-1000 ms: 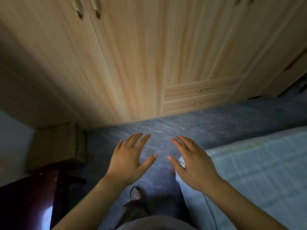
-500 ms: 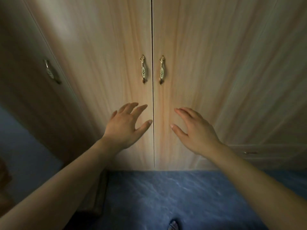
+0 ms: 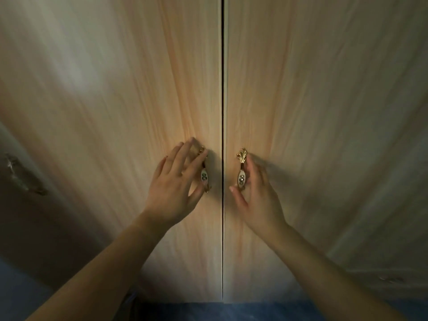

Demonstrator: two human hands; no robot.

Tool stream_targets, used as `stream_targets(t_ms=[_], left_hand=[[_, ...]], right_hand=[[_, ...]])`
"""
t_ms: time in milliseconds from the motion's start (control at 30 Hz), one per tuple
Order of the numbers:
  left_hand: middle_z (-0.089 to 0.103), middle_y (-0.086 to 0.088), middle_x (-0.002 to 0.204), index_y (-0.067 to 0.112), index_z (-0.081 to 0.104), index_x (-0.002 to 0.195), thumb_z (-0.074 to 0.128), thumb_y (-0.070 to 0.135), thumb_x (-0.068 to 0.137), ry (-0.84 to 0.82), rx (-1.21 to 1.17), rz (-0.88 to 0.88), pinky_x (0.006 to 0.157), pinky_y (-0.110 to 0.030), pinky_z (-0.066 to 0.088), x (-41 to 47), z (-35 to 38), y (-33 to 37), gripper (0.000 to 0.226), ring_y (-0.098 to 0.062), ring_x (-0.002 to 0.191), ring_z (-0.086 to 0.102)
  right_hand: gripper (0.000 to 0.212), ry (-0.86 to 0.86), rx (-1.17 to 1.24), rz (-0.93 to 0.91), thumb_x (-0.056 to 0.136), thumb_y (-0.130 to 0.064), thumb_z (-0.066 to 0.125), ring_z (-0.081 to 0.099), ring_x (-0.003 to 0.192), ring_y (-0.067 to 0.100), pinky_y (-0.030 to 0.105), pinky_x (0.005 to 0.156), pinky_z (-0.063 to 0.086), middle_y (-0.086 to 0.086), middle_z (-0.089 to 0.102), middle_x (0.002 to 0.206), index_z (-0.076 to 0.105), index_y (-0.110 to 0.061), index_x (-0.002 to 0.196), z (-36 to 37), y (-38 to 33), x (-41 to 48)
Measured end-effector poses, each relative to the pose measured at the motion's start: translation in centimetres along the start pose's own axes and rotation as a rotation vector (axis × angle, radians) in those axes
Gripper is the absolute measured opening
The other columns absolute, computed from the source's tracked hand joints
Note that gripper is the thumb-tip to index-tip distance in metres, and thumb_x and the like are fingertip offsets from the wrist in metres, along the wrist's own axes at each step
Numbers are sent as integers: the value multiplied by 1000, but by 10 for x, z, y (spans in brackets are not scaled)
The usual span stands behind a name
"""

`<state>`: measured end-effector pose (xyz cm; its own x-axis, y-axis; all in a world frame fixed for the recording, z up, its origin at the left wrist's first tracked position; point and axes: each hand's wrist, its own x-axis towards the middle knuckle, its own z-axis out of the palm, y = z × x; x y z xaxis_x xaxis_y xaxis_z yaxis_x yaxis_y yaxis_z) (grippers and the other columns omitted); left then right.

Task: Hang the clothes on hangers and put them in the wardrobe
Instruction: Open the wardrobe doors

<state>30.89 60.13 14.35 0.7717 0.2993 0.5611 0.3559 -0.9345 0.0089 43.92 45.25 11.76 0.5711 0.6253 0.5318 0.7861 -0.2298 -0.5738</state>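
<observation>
At the far left edge of the wardrobe [image 3: 97,112] front, a blurred third handle [image 3: 22,174] sits on a neighbouring door, well apart from both hands. Next comes the left hand [image 3: 172,188], fingers spread and curling round the left door handle [image 3: 204,176]; the thumb lies under the lower end and the fingertips reach past the top, but whether the grip has closed I cannot tell. The dark seam [image 3: 222,135] between the two closed doors runs straight up and down, midway between the hands. Just right of it stands the right door handle [image 3: 241,172], with the right hand [image 3: 257,198] beside it, thumb near its lower end and fingers behind it; here too I cannot tell whether the hold is firm. Both handles stand upright, their long axes parallel to the seam, each just beside the inner edge of its door, so each hand is nearest its own handle. The pull will likely go toward the person, the doors swinging outward from the seam. No clothes or hangers are in view; the blue floor [image 3: 254,311] shows below
</observation>
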Motion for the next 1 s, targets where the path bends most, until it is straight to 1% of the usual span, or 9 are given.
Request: stream_targets(t_ms=[167, 300, 433, 533, 600, 700, 767, 900, 1000], left_hand=[[21, -7, 155, 25, 38, 143, 44, 44, 92, 104, 48, 132, 103, -45, 29, 2, 20, -24, 55, -27, 140, 26], [25, -8, 154, 24, 42, 141, 48, 44, 89, 99, 5, 218, 99, -44, 28, 3, 19, -38, 56, -25, 140, 26], [25, -5, 155, 25, 41, 141, 49, 42, 88, 16, -133, 314, 104, -43, 26, -1, 15, -49, 57, -23, 142, 22], [26, -5, 154, 26, 38, 142, 39, 45, 90, -43, -248, 359, 106, -43, 25, -1, 8, -51, 55, -23, 142, 20], [28, -5, 154, 27, 36, 142, 34, 48, 92, -77, -323, 409, 108, -40, 24, 0, 3, -47, 54, -22, 142, 21], [35, -5, 149, 26, 39, 141, 33, 50, 92, -103, -449, 481, 108, -34, 19, 1, -1, -28, 55, -22, 138, 26], [39, -4, 147, 24, 41, 140, 35, 50, 91, -129, -533, 541, 109, -39, 24, 1, -1, -10, 56, -23, 136, 31], [35, 4, 149, 29, 37, 142, 29, 56, 88, -197, -638, 649, 109, -41, 28, 0, -1, 37, 60, -17, 137, 27], [33, 7, 149, 33, 35, 142, 27, 59, 87, -228, -717, 740, 109, -40, 29, 2, -4, 76, 62, -16, 137, 29]], right_hand=[[70, 162, 130, 30, 87, -7, 59, 50, 123, 21, 35, 97, 47, 6, 42, 143, 23, -21, 145, 26, 4, 1], [57, 296, 244, 137, 90, -16, 49, 56, 116, 22, 45, 92, 50, 4, 50, 136, 30, -37, 140, 39, -3, -3], [58, 380, 214, 222, 91, -19, 47, 55, 115, 13, 29, 91, 50, -3, 51, 134, 32, -51, 135, 38, -19, -24], [65, 429, 183, 235, 89, -4, 51, 55, 112, 7, 17, 85, 48, -15, 51, 132, 34, -47, 134, 23, -33, -51], [68, 452, 136, 242, 88, 3, 52, 56, 103, 3, 14, 81, 49, -27, 52, 119, 38, -45, 135, 9, -40, -74], [54, 511, 92, 276, 88, -22, 55, 55, 95, 11, 18, 81, 50, -12, 54, 102, 41, -44, 135, -14, -55, -108], [54, 568, 71, 323, 82, -38, 59, 56, 95, 12, 18, 82, 50, -3, 54, 102, 44, -40, 134, -26, -65, -129], [58, 716, 12, 421, 73, -55, 66, 58, 98, 13, 24, 84, 52, -2, 57, 108, 51, -39, 127, -45, -74, -158], [67, 758, -48, 449, 77, -61, 60, 59, 101, 16, 30, 84, 54, -3, 58, 113, 52, -21, 131, -56, -77, -170]])
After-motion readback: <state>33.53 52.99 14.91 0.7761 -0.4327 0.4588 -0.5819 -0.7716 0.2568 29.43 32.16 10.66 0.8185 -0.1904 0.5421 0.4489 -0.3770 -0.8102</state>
